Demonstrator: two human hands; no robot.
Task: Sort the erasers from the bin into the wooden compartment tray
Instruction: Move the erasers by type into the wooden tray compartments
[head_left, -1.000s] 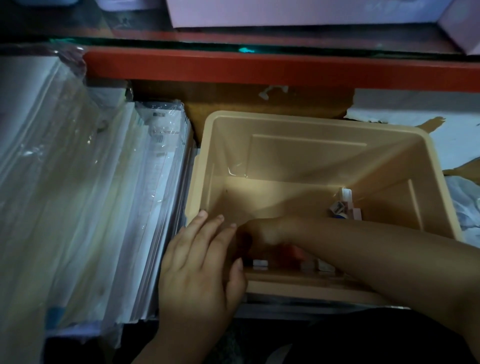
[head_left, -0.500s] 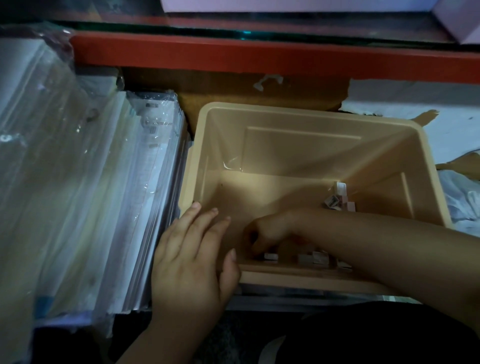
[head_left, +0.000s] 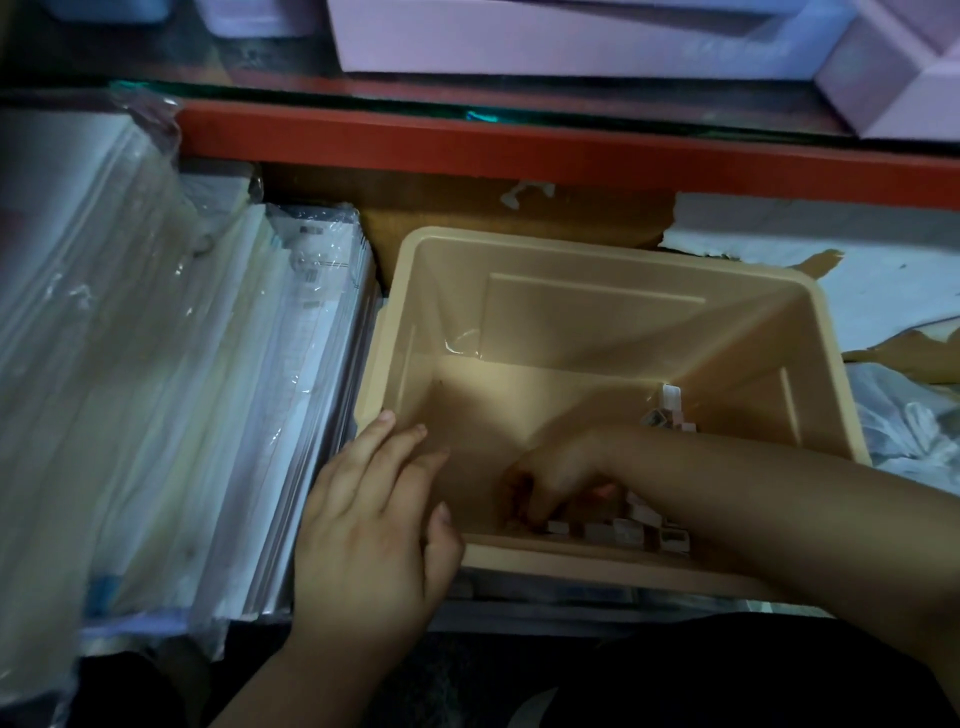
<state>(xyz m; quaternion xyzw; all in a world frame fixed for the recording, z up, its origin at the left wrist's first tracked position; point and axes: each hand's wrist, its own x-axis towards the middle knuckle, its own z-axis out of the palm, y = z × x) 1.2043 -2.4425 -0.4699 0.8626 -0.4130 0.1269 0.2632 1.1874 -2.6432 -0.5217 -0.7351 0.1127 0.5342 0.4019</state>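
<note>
**No words to read**

The plastic-wrapped paper packs have small dark marks that look like printed labels, but they are too blurry to read. The little erasers in the bin show no clear letters or numbers.

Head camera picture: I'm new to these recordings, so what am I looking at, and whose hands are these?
There is no machine here. One camera worn on a person's head looks down at their own bare hands. A beige plastic bin sits on a shelf beside plastic-wrapped stacks of paper. The left hand rests on the bin's near left corner, steadying it. The right hand reaches into the bin, its fingers curled among small erasers along the near wall. More erasers lie further back. Whether it has gripped one cannot be seen. No wooden tray is visible.
</note>
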